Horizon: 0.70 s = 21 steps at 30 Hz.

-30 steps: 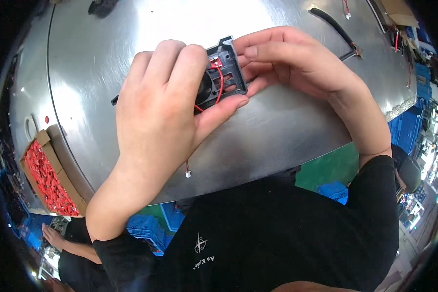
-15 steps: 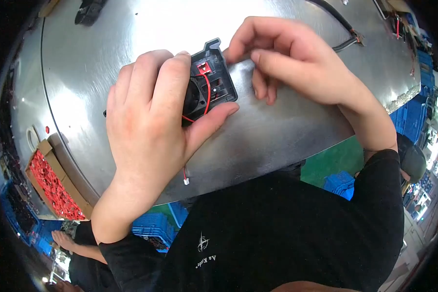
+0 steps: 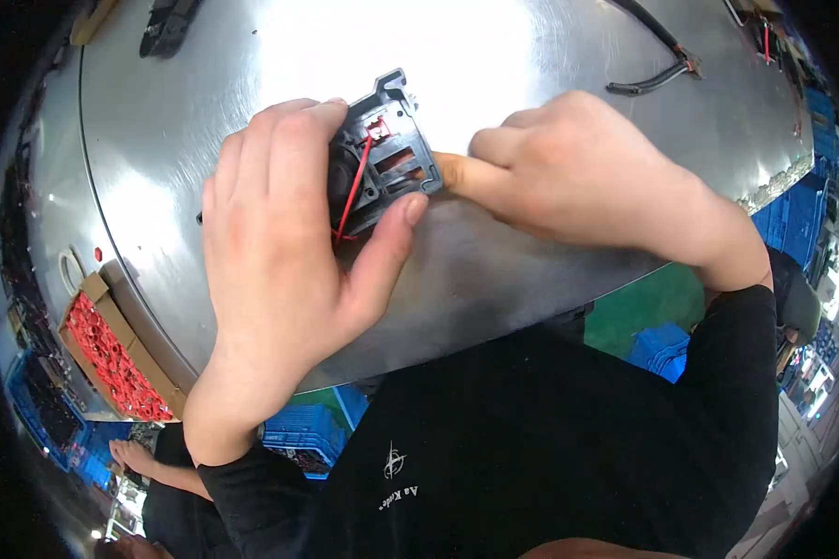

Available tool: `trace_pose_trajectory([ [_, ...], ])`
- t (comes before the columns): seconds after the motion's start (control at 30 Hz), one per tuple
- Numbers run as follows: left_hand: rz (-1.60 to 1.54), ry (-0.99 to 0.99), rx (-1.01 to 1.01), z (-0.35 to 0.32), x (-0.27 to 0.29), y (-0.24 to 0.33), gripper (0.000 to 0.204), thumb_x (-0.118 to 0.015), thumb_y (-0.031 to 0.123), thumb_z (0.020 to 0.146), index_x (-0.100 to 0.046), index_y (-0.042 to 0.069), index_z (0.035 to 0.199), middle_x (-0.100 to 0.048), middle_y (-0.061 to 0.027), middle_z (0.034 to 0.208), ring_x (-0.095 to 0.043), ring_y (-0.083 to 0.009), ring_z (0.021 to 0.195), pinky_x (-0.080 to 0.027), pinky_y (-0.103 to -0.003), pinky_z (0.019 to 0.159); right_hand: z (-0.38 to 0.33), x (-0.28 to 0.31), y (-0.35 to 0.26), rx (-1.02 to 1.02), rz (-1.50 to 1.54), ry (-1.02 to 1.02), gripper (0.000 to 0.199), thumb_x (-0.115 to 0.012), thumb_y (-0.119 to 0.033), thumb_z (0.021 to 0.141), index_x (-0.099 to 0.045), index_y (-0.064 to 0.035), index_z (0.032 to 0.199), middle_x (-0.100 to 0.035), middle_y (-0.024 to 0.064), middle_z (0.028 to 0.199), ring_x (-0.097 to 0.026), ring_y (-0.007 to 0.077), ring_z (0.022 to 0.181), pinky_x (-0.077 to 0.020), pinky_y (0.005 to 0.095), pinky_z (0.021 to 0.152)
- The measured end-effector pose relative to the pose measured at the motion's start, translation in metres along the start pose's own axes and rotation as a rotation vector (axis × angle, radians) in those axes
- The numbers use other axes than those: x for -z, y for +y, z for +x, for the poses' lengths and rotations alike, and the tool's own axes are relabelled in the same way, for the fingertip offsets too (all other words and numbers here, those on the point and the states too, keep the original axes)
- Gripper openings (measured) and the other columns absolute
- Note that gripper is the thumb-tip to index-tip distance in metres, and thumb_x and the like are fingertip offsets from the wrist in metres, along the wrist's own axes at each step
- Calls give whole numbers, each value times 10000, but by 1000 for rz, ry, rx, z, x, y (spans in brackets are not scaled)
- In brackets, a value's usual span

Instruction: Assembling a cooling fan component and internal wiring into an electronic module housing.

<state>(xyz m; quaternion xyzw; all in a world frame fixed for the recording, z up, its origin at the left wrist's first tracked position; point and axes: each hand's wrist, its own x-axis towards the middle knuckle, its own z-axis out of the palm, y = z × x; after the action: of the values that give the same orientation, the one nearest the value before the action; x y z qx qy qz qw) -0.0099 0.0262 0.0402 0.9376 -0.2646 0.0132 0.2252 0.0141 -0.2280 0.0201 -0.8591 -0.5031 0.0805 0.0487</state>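
Looking down over my own forearms, I see my left hand [image 3: 280, 252] wrapped around a black plastic part [image 3: 382, 158], fingers over its far side and thumb pressed along its near edge, so the grip is closed firmly on it; the part sits just above the round steel table [image 3: 550, 279], near the table's middle, tilted with its open face toward me; a red wire [image 3: 352, 191] runs down that face from a small red connector [image 3: 377, 126] near the top; my right hand [image 3: 578, 191] comes in from the right, loosely curled, holding nothing, its forefinger stretched out and its tip touching the part's right edge beside a rectangular slot; well apart at the far right of the table lies a black cable [image 3: 657, 56] with a bent end; at the far left edge lies a dark tool [image 3: 163, 28], too blurred for me to tell what kind; below the table's left rim stands a cardboard box [image 3: 112, 359] packed with small red pieces; blue crates [image 3: 298, 438] show on the floor beneath
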Motion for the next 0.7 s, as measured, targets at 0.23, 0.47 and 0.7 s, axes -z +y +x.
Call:
trace_pose_trajectory([
  [0.23,-14,-24,61,4,2,-1,529,-762,283,908,-567,-20,1295,-633,-203,1121,-625,-347,1032,-499,-413,923,-8,-11,-39,-238,-4,86,400,-726,-198,858,-635,-85,1230,-592,14,742,-656,204,628,-511,340,513],
  [0.47,59,28,-20,1,-4,-4,561,-765,305,909,-556,-30,1308,-623,-210,1159,-615,-366,1030,-499,-415,913,-14,-11,-60,221,524,-88,289,-689,-199,884,-633,-70,1137,-566,-3,702,-587,209,507,-440,337,425],
  [0.7,157,61,-94,0,-13,-8,613,-790,331,883,-554,-24,1324,-622,-230,1304,-612,-422,1149,-501,-460,985,3,-17,-21,393,625,452,43,-744,-160,876,-710,-144,856,-633,-15,795,-617,159,682,-459,332,546],
])
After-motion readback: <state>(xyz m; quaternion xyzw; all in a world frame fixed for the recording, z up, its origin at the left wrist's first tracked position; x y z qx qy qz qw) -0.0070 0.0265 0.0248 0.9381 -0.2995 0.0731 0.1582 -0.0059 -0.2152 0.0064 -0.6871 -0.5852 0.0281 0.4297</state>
